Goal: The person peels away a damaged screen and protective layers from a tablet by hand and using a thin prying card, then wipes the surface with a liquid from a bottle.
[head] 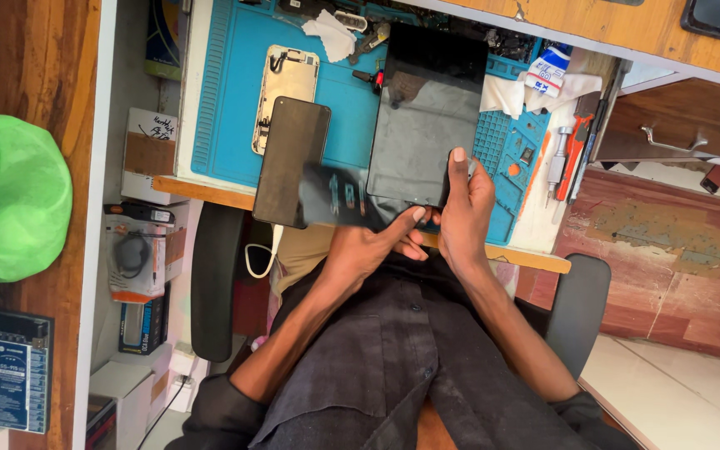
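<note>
A large dark tablet (422,125) lies screen up on a blue work mat (227,108) on the desk. My right hand (464,208) grips the tablet's near edge, thumb pressed on the glass. My left hand (372,242) holds a thin dark flat piece (335,197) by one end; the piece is blurred and reaches left, just above the desk edge. Its far end overlaps a dark phone (291,158) that lies half over the desk's front edge. The fingers of my two hands touch below the tablet.
An opened phone housing (285,92) and a white tissue (331,33) lie on the mat. Screwdrivers (572,150) sit at the desk's right end beside drawers (668,137). A green plastic bag (10,208) and boxes (147,154) stand at left. Chair armrests (214,279) flank my lap.
</note>
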